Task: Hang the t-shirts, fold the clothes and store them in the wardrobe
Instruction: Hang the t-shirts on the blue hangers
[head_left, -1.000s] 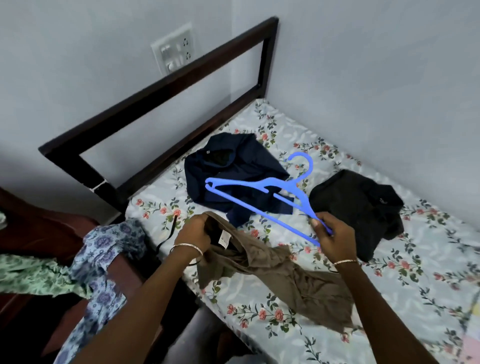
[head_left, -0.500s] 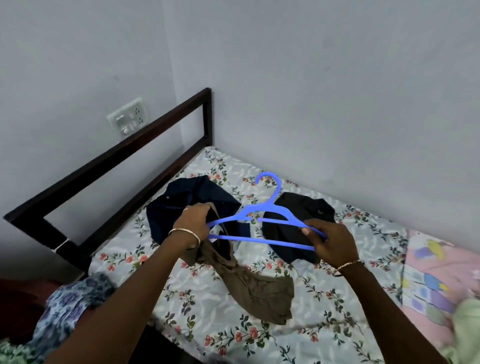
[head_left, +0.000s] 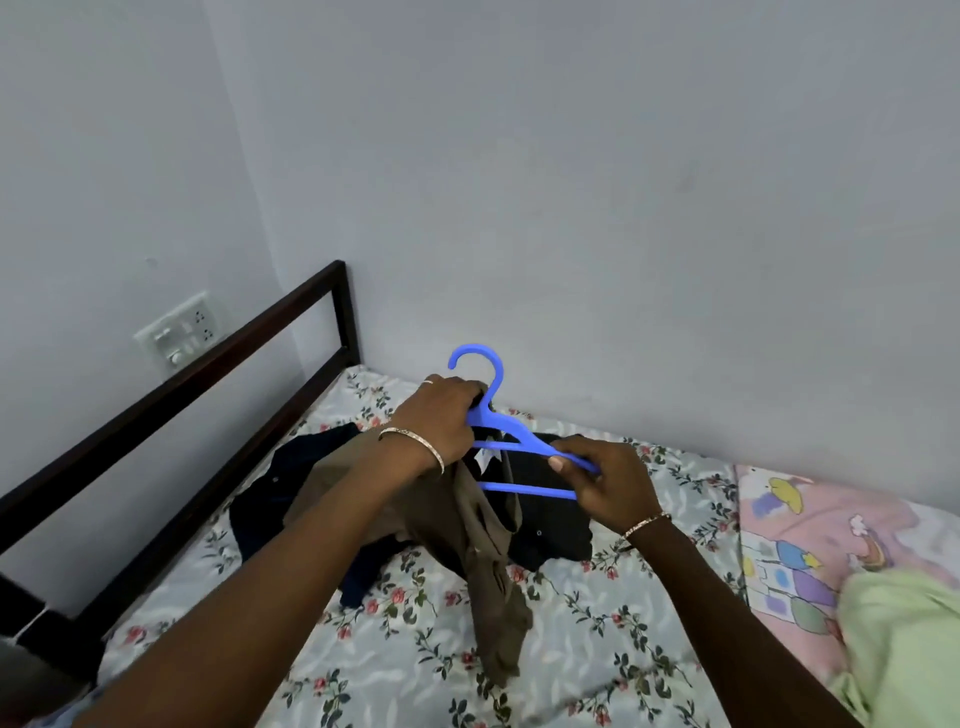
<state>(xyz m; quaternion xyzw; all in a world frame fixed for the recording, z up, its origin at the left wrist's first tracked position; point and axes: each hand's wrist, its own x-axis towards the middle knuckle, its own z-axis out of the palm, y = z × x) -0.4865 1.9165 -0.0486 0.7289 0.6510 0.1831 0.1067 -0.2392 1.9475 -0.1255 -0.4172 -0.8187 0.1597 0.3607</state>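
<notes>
Left grip clamps the brown t-shirt against the blue hanger, right grip pinches its arm; the bunched collar could slip off.

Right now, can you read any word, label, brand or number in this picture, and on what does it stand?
No text can be read.
White tag inside the brown t-shirt: too small and blurred to read.
Switch plate on the wall: no readable marking.
Pink cartoon sheet: pictures, no words visible.

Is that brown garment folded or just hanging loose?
Hanging loose, not folded: the brown garment droops crumpled from the left hand at the blue hanger.
</notes>
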